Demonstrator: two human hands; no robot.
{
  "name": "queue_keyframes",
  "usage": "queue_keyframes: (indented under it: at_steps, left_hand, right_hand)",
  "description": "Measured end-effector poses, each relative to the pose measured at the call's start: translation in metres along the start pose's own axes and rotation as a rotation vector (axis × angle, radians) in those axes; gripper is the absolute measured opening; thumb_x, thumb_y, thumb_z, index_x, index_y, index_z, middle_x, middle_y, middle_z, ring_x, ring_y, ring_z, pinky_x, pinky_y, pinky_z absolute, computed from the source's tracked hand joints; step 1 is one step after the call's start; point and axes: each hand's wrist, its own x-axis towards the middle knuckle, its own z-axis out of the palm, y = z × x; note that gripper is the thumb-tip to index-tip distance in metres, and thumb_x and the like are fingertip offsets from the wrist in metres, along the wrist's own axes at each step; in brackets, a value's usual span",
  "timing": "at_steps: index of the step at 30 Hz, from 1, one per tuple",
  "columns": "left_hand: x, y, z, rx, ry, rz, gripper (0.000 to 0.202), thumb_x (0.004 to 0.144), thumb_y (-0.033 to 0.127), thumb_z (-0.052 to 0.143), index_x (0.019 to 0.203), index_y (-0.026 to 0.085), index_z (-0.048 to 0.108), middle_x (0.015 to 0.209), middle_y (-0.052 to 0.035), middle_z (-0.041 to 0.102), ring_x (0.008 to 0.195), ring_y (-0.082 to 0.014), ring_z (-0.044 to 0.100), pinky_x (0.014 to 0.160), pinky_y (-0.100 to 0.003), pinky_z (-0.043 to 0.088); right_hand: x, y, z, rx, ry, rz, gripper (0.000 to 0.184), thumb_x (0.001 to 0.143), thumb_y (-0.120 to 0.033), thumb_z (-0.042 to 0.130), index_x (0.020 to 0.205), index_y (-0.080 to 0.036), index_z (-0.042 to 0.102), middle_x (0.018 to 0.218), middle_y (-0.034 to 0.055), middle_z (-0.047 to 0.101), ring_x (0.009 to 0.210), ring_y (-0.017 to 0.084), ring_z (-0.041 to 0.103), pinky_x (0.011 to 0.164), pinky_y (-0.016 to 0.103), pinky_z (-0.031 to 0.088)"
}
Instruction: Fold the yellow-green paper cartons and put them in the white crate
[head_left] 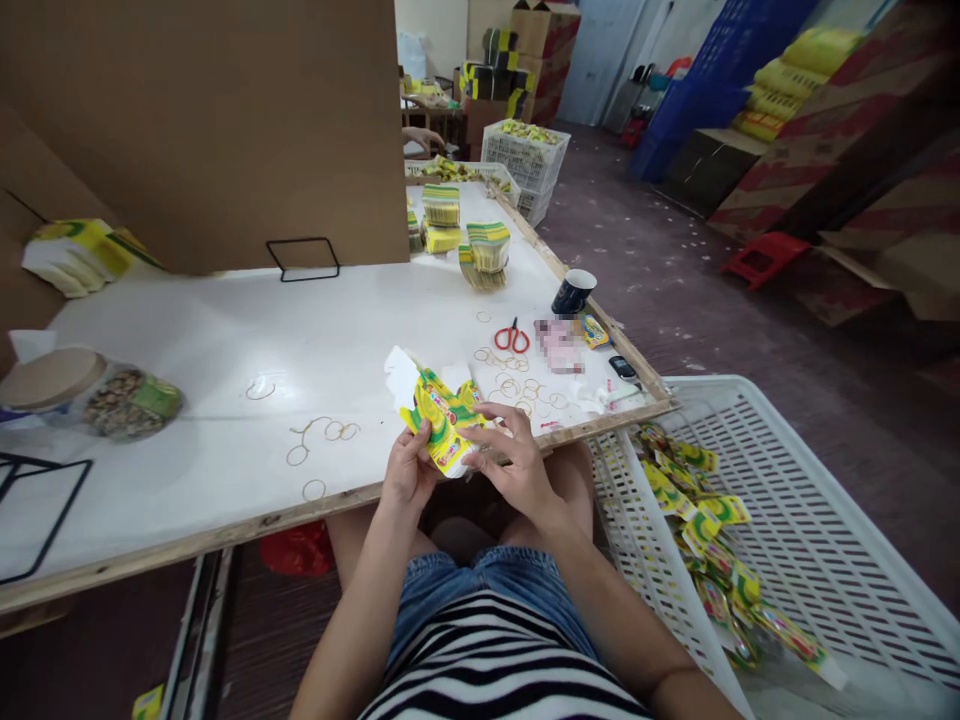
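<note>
Small yellow-and-green printed cardboard boxes (442, 420), with white flaps showing at the top, are held over the table's front edge. My left hand (410, 465) grips their lower left side, the thumb lying on the printed front. At the right side, my right hand (517, 462) has its thumb and bent fingers on the edge of the same cardboard. Behind and to the right lie several loose rubber bands (517, 385) and red-handled scissors (512, 338). More rubber bands (341, 430) are scattered to the left.
Bundled cardboard stacks (487, 248) stand farther back on the white table (225, 320). A dark mug (574, 292) is near the right edge. To the left are a jar (131, 400) and a tall cardboard sheet (225, 130). A white crate (817, 480) holds yellow packs on my right. Another person's hand (424, 137) shows behind.
</note>
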Motion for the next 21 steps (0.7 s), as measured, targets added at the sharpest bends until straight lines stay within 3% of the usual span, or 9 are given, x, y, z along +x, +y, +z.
queue_keyframes:
  at_steps: [3, 8, 12, 14, 16, 18, 21]
  left_hand:
    - [0.000, -0.001, 0.000, 0.015, 0.014, -0.005, 0.037, 0.058, 0.034, 0.088, 0.066, 0.012, 0.060, 0.076, -0.0063, 0.074, 0.066, -0.0186, 0.069, 0.063, -0.030, 0.057]
    - [-0.002, 0.001, 0.005, 0.053, 0.051, 0.077, 0.030, 0.061, 0.031, 0.086, 0.071, 0.013, 0.064, 0.074, -0.0029, 0.073, 0.066, -0.0158, 0.068, 0.063, -0.027, 0.054]
    - [-0.004, 0.002, 0.007, 0.078, 0.049, 0.048, 0.030, 0.062, 0.030, 0.085, 0.079, 0.014, 0.066, 0.079, -0.0035, 0.074, 0.068, -0.0172, 0.068, 0.065, -0.029, 0.055]
    - [-0.004, 0.002, 0.005, 0.056, 0.033, 0.007, 0.032, 0.062, 0.032, 0.085, 0.081, 0.013, 0.067, 0.083, -0.0054, 0.075, 0.071, -0.0184, 0.069, 0.067, -0.031, 0.056]
    - [-0.003, 0.001, 0.000, 0.001, 0.013, -0.010, 0.032, 0.061, 0.032, 0.086, 0.080, 0.014, 0.067, 0.074, -0.0026, 0.073, 0.064, -0.0152, 0.067, 0.066, -0.029, 0.057]
    - [-0.001, 0.000, -0.006, -0.050, -0.005, 0.002, 0.030, 0.062, 0.031, 0.086, 0.079, 0.016, 0.067, 0.056, 0.0039, 0.064, 0.050, -0.0093, 0.058, 0.062, -0.024, 0.056]
    - [0.002, -0.002, -0.014, -0.072, 0.005, 0.041, 0.025, 0.065, 0.029, 0.084, 0.081, 0.018, 0.068, 0.050, 0.0076, 0.057, 0.041, -0.0053, 0.049, 0.059, -0.021, 0.055]
  right_hand:
    - [0.005, -0.003, -0.002, -0.042, 0.005, -0.008, 0.011, 0.088, -0.033, 0.064, 0.092, -0.032, 0.074, 0.113, 0.0038, 0.063, 0.106, 0.023, 0.055, 0.094, 0.043, 0.042]
    - [0.011, -0.008, -0.005, -0.080, -0.109, 0.019, 0.009, 0.088, -0.029, 0.064, 0.086, -0.030, 0.073, 0.116, 0.0039, 0.064, 0.109, 0.024, 0.052, 0.094, 0.043, 0.037]
    - [0.014, -0.010, -0.010, 0.000, -0.120, 0.067, 0.018, 0.091, -0.031, 0.057, 0.077, -0.025, 0.067, 0.108, 0.0057, 0.065, 0.104, 0.025, 0.052, 0.092, 0.042, 0.036]
    - [0.013, -0.011, -0.015, 0.120, -0.098, 0.109, 0.025, 0.093, -0.037, 0.052, 0.074, -0.024, 0.062, 0.102, 0.0060, 0.065, 0.101, 0.024, 0.053, 0.093, 0.042, 0.036]
    - [0.010, -0.010, -0.019, 0.328, -0.058, 0.212, 0.032, 0.093, -0.046, 0.050, 0.071, -0.023, 0.057, 0.097, 0.0062, 0.063, 0.095, 0.023, 0.053, 0.088, 0.040, 0.039]
    - [0.006, -0.008, -0.021, 0.618, -0.006, 0.370, 0.038, 0.089, -0.056, 0.052, 0.070, -0.023, 0.050, 0.088, 0.0049, 0.061, 0.077, 0.019, 0.053, 0.072, 0.034, 0.042]
    - [-0.001, -0.003, -0.020, 0.998, 0.051, 0.549, 0.040, 0.083, -0.059, 0.060, 0.071, -0.024, 0.043, 0.061, -0.0024, 0.047, 0.051, 0.014, 0.037, 0.050, 0.027, 0.031]
